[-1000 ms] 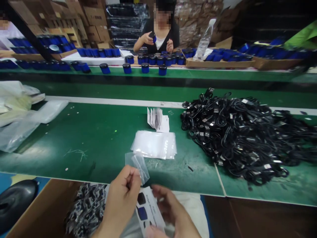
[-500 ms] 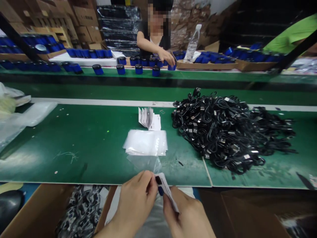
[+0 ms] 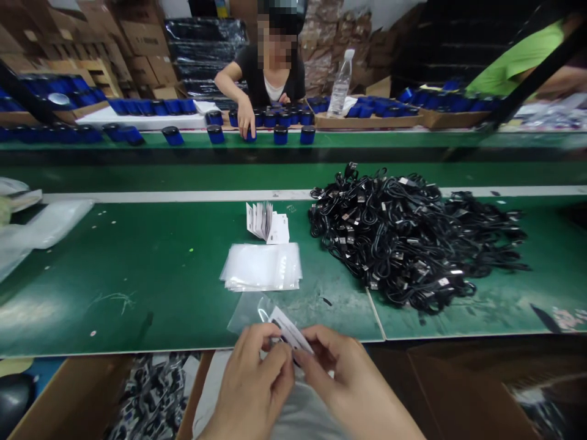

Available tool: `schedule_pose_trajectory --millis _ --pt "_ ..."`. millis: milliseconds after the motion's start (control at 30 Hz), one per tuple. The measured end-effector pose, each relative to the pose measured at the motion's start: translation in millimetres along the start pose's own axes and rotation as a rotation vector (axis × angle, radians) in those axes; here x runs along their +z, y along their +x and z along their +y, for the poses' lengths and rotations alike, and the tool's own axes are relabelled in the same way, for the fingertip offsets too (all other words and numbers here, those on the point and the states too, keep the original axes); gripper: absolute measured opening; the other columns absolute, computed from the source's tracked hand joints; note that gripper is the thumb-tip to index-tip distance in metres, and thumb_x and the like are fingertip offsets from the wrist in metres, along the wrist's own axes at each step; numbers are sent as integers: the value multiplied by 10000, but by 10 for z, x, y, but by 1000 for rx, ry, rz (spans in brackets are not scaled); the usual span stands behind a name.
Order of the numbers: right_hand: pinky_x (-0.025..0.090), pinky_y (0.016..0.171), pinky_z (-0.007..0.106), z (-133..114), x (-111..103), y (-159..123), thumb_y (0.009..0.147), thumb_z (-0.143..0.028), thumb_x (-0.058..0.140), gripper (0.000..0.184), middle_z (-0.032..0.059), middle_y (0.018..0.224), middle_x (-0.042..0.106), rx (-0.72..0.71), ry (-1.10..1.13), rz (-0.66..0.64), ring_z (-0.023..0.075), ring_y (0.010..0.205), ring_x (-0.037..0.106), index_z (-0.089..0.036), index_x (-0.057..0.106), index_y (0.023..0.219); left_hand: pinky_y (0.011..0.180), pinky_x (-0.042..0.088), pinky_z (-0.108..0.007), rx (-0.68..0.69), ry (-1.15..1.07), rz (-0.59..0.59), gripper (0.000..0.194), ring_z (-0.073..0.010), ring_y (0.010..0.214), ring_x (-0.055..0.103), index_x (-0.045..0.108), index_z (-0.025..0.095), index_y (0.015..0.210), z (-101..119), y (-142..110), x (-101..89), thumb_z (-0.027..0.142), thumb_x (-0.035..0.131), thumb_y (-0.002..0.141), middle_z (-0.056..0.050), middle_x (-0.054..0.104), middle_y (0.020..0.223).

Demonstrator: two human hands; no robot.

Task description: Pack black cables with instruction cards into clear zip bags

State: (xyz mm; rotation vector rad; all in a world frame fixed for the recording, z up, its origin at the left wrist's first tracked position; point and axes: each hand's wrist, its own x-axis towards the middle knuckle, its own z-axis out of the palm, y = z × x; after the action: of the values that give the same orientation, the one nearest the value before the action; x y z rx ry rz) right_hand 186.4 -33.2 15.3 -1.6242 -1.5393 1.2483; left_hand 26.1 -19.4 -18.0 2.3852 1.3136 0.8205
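At the near edge of the green table, my left hand [image 3: 257, 382] pinches the mouth of a small clear plastic bag [image 3: 247, 310]. My right hand [image 3: 346, 385] grips a white printed card [image 3: 288, 329] whose far end sits partly inside that bag. Just beyond them lies a stack of clear bags [image 3: 262, 267], and behind it a fanned bundle of white cards [image 3: 265, 222]. A large heap of coiled black cables [image 3: 403, 235] lies to the right.
A cardboard box [image 3: 77, 397] with filled bags stands below left. Loose plastic sheets [image 3: 41, 223] lie far left. Across the belt a person sets down blue jars [image 3: 280, 134]; a water bottle [image 3: 340, 85] and trays of jars stand behind.
The card has gone from flat in my right hand to partly inside the bag, which both hands now hold over the table edge. The person opposite reached down to the jars.
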Motion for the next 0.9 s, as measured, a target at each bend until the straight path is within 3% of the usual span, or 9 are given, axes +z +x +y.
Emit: schedule_pose_trajectory --millis 100,167,267,400,533,633,700,800,900 --pt "455 608 241 29 12 34 818 -206 526 116 14 751 617 -64 138 -42 161 693 606 -199 637 782 671 498 -250 -69 -129 13 169 -144 759 586 595 211 758 -26 1 -38 133 467 837 -52 529 979" --pt "445 580 237 77 70 93 780 -222 587 66 -1 698 594 -12 164 66 152 640 582 -194 591 720 683 495 -242 -75 -199 48 168 -129 747 581 587 212 737 -37 -4 -55 123 475 825 -44 505 981" --pt "419 529 215 120 222 215 748 -225 630 138 -6 746 615 28 225 191 119 565 541 -188 564 863 699 478 -225 -56 -282 114 169 -109 753 574 570 212 738 -36 -15 -59 92 477 811 -30 481 1002" --pt "334 472 198 23 290 356 829 -143 520 128 -44 558 557 -91 45 50 103 486 487 -174 596 731 690 471 -209 -74 -328 114 172 -108 762 587 554 218 747 -76 4 -94 96 457 819 -18 496 970" --pt "422 618 226 -170 -142 518 861 -122 553 200 12 848 680 -349 -342 -152 148 717 598 -201 653 1015 701 491 -233 -152 -235 11 168 -149 792 608 545 214 709 -202 86 -168 140 455 830 -27 542 897" --pt "411 672 308 -223 -622 755 848 -29 524 297 124 997 633 -394 -938 180 234 856 564 -179 679 1051 658 491 -218 -183 -195 -76 190 -130 730 604 523 208 691 -283 148 -179 150 439 851 -19 540 879" --pt "385 660 343 -191 -870 950 820 -4 542 265 158 933 613 -452 -1230 280 275 857 539 -159 728 927 618 485 -205 -195 -207 -115 203 -116 683 591 505 209 693 -308 172 -162 158 419 870 -10 533 861" --pt "379 674 340 -105 -1072 1189 816 -48 592 208 119 869 619 -549 -1272 252 259 842 537 -180 734 740 585 476 -201 -226 -231 -143 204 -115 657 574 478 215 697 -309 188 -131 162 406 880 1 523 828" --pt "401 806 371 -62 -1106 1263 884 -138 548 162 98 1054 624 -614 -1188 332 267 1011 524 -192 697 849 591 469 -202 -245 -249 -144 192 -118 674 565 473 219 710 -295 192 -116 155 412 881 7 514 815"
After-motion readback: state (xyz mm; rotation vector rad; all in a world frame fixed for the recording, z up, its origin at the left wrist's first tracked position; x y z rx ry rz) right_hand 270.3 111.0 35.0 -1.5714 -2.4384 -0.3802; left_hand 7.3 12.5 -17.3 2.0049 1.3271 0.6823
